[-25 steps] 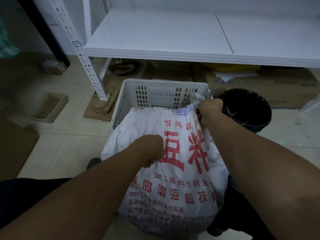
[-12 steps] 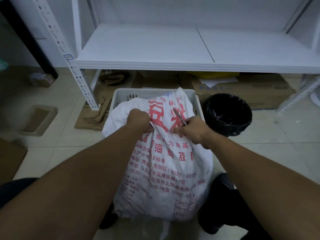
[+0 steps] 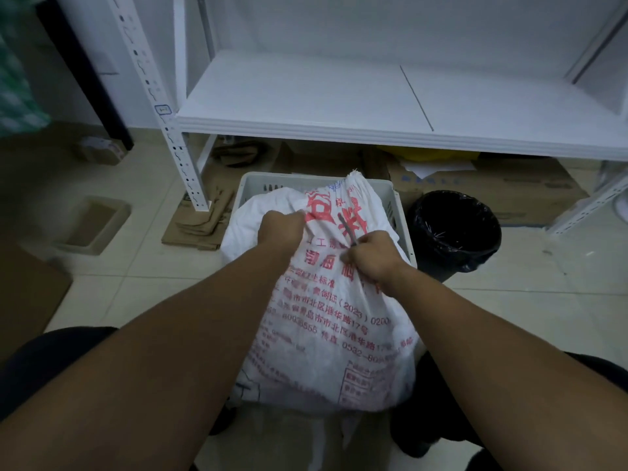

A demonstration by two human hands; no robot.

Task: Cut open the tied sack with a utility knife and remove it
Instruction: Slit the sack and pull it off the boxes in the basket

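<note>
A white woven sack [image 3: 326,334] with red printing hangs between my knees, its upper part draped over a white plastic crate [image 3: 399,212]. My left hand [image 3: 280,229] is clenched on the sack's fabric near its upper left. My right hand [image 3: 372,254] is closed around a thin utility knife [image 3: 346,229] and also presses against the sack; the grey blade sticks up and left across the red characters. The sack's frayed top edge points up over the crate's far wall. What the crate holds under the sack is hidden.
A white metal shelf [image 3: 339,127] runs across above the crate. A black-lined bin [image 3: 455,229] stands right of the crate. Flattened cardboard [image 3: 200,222] and boxes lie under the shelf. A shallow tan tray [image 3: 91,224] sits on the tiled floor at left.
The sack has been pulled up and toward me out of the crate. My right hand came down from the sack's top edge to its middle, and my left hand took a higher grip.
</note>
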